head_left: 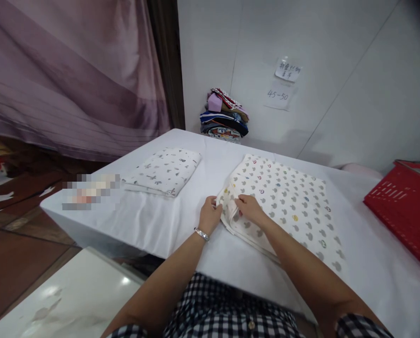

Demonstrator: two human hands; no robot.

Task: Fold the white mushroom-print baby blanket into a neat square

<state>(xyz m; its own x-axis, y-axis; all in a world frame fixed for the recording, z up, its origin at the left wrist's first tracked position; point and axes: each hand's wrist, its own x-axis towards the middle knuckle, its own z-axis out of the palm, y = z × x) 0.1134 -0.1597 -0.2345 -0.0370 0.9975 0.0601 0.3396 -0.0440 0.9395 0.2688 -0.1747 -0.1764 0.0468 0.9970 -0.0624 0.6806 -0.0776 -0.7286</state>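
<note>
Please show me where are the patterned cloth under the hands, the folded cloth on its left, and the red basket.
patterned cloth [287, 197], head view, on its flat middle.
folded cloth [164, 171], head view, on its top face.
red basket [403, 206], head view, on its side wall.

Both your forearms reach forward from the bottom of the view and draw together toward the middle, bare from the short checked sleeves down. Your left hand [209, 213] lies palm down with the back of it facing up, fingers curled forward and closed in a pinch at the fingertips. A metal bracelet circles your left wrist. Your right hand [249, 209] sits just beside it, nearly touching, also palm down, its fingers bent and closed in a grip. Your right forearm runs in at a slant from the lower right, longer in view than the left.
</note>
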